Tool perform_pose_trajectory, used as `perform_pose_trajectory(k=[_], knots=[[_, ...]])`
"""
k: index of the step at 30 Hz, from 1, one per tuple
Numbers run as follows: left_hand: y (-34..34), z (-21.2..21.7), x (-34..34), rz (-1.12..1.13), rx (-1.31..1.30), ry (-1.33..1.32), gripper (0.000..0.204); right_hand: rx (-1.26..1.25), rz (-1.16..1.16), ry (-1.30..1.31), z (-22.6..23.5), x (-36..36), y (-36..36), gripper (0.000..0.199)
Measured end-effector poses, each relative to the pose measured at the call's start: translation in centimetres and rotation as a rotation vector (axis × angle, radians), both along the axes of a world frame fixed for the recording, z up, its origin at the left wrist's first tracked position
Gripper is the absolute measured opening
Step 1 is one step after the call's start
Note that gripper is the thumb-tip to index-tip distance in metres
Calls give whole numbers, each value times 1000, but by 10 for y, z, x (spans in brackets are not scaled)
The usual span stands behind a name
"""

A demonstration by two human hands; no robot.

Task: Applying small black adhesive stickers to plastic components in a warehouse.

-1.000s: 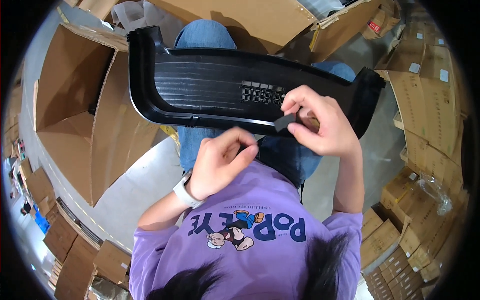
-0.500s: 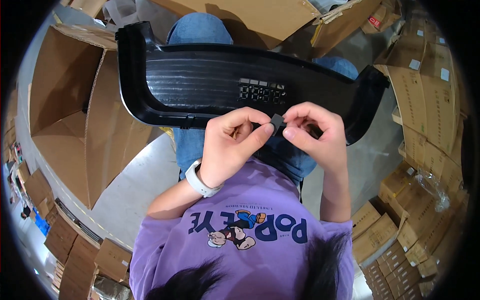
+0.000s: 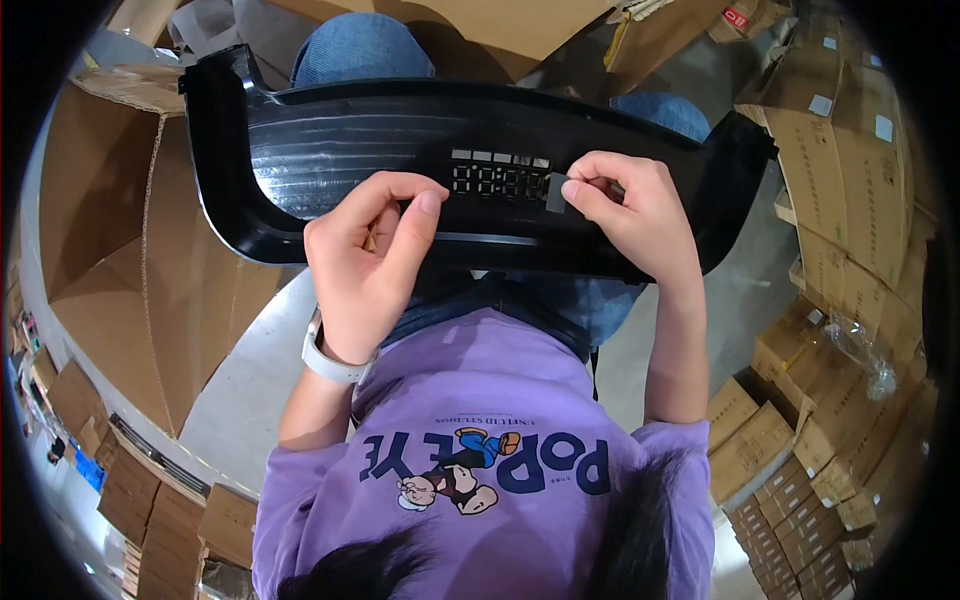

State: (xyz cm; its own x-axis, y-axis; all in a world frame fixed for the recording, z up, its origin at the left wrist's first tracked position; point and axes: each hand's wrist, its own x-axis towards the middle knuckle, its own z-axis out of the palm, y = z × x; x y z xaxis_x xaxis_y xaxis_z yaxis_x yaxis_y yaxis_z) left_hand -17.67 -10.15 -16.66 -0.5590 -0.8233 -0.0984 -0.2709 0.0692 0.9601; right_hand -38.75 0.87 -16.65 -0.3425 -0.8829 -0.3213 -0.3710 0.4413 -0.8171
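Observation:
A long black curved plastic panel (image 3: 350, 140) with upturned ends lies across my lap. Near its middle is a block of digit-shaped cutouts (image 3: 485, 180) with a row of small rectangular windows above. Between its thumb and index finger my right hand (image 3: 640, 215) pinches a small grey rectangular piece (image 3: 556, 194), held over the right end of the cutouts. My left hand (image 3: 365, 255) is over the panel's near edge, left of the cutouts. Its thumb and index finger are closed at the tips; I cannot make out anything between them.
A large cardboard box (image 3: 200, 250) stands with its side turned up at the left. Stacked cartons (image 3: 850, 190) fill the right side, with crumpled clear plastic (image 3: 865, 355) on them. More cardboard (image 3: 440, 30) lies beyond my knees. Grey floor (image 3: 240, 375) shows at the left.
My hands have parted: the left moved left and the right moved up to the cutouts with the grey piece. The panel has shifted slightly left.

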Motion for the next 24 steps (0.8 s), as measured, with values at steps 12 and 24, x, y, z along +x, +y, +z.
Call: perform_pose_trajectory(k=[12, 24], knots=[[-1, -1, -3, 8, 74, 34, 6, -2, 24, 58, -7, 5, 1, 9], [1, 0, -3, 12, 92, 58, 6, -75, -41, 227, -8, 15, -3, 9]])
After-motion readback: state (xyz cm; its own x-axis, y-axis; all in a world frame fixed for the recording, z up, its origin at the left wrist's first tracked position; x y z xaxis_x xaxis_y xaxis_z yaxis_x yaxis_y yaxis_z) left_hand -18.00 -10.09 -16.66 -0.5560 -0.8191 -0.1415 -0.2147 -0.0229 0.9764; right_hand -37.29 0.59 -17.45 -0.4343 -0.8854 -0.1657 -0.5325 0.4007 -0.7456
